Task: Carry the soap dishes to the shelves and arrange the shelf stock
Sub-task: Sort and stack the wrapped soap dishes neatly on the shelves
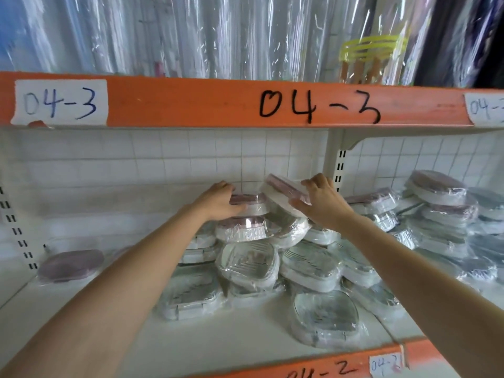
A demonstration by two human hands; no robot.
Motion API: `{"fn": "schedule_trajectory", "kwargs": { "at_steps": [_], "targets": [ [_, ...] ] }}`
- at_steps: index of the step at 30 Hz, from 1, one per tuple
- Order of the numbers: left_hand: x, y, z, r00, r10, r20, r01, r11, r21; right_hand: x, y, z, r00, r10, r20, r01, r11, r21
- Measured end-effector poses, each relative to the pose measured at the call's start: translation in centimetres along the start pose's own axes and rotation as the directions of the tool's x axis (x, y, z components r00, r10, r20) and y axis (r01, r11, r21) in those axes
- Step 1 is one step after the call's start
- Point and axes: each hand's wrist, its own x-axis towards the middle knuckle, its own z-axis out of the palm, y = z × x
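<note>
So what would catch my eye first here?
The orange beam marked 04-3 runs across the top. Below it, a heap of wrapped soap dishes fills the shelf's middle. The right hand holds a tilted dish above the heap; the left hand grips the top dish.

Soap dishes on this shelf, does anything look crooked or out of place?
Yes. The wrapped soap dish in the right hand sits tilted atop a jumbled pile, and one pink dish lies alone at far left.
</note>
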Motion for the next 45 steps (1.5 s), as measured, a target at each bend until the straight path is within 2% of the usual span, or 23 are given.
{"fn": "schedule_trajectory", "kwargs": {
  "at_steps": [5,13,17,20,24,28,35,39,45],
  "targets": [
    [1.5,-1.3,0.0,0.995,0.005,0.102,-0.002,1.000,-0.025,0.6,-0.1,0.6,0.980,0.071,0.188,-0.071,0.997,-0.006],
    [2.7,-1.7,0.4,0.958,0.056,0.282,0.018,0.967,-0.255,1.9,-0.5,1.2,0.962,0.166,0.217,-0.191,0.977,0.098],
    [3.0,-1.9,0.3,0.955,0.058,0.289,0.018,0.967,-0.254,2.1,-0.6,1.6,0.960,0.214,0.178,-0.237,0.964,0.120],
    [3.0,-1.7,0.3,0.960,0.076,0.269,-0.030,0.985,-0.172,2.2,-0.5,1.8,0.962,0.215,0.167,-0.238,0.962,0.131],
    [2.4,-1.2,-0.1,0.971,0.055,0.232,-0.061,0.998,0.021,2.0,-0.6,1.7,0.955,0.227,0.191,-0.271,0.929,0.250],
    [2.0,-0.9,0.0,0.972,0.043,0.232,-0.030,0.998,-0.060,1.8,-0.4,1.4,0.940,0.234,0.248,-0.298,0.917,0.264],
    [0.1,0.3,-0.9,0.996,0.011,0.084,-0.011,1.000,0.010,0.9,0.2,1.7,0.940,0.253,0.228,-0.327,0.857,0.399],
    [-2.2,0.9,-1.1,0.998,-0.057,0.001,0.057,0.996,0.069,0.0,-0.1,2.1,0.960,0.218,0.176,-0.275,0.851,0.448],
    [-7.0,1.0,-1.5,0.973,-0.207,-0.100,0.211,0.977,0.031,-1.8,-1.0,2.2,0.985,0.135,0.108,-0.170,0.861,0.480]
  ]
}}
